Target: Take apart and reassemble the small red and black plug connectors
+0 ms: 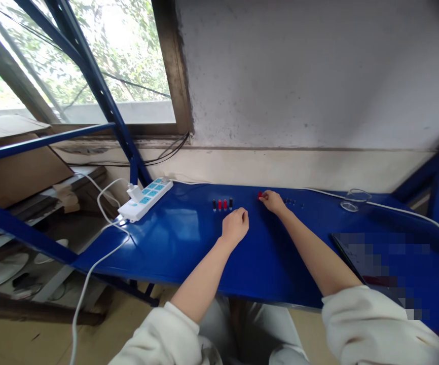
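Note:
My left hand is closed, just above the blue tabletop, its fingertips curled out of sight. Whatever it may hold is hidden. Beyond it, in a short row, stand small cylindrical pieces: a black one, two red ones and another black one, with metallic-looking ends. Farther right, my right hand pinches a small red piece at the fingertips, low over the table. Several tiny dark parts lie scattered to the right of that hand.
A white power strip with a plug and cable sits at the table's left end. Back right is a clear round container, beside a white cable. A dark flat, partly blurred object lies at right. Blue frame posts rise at left.

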A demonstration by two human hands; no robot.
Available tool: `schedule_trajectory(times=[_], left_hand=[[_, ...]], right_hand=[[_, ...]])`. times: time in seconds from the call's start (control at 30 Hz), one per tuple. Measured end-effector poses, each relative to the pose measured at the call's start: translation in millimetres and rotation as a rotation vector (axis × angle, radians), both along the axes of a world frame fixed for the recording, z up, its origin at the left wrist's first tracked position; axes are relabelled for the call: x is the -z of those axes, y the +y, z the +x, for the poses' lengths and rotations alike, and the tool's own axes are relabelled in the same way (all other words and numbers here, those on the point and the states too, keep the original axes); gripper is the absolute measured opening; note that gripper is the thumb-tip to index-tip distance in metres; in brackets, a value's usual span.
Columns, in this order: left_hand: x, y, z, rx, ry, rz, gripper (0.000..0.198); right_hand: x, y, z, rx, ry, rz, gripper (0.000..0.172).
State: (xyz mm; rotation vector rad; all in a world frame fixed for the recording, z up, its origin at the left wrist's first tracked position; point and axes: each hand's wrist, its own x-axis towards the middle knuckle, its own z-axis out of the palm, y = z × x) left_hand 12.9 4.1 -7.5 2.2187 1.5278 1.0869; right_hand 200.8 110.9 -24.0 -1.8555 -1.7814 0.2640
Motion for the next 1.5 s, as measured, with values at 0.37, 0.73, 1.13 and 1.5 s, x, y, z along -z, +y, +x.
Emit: schedule_trajectory(times=[0.37, 0.73, 1.13, 1.5], left_hand=[[-4.9, 0.9, -2.8, -0.078, 0.181, -0.102, 0.037], [-3.8, 14.1, -13.2, -0.189, 0.204, -0.146, 0.062], [2.6, 20.3, -13.2, -0.217, 0.229, -0.111, 0.056], [2.9, 21.2, -5.9, 0.102, -0.503, -0.051, 0.020]], right_hand=[[-3.2, 3.9, 2.3, 0.038, -0.016, -0.140, 0.010], [-12.4, -18.3, 0.4, 0.132, -0.101, -0.157, 0.028], [-26.5, -99.5, -41.7, -0.085, 0.108, 0.096, 0.027], [-23.4, -100.9, -51.4, -0.094, 0.344, 0.105, 0.029]])
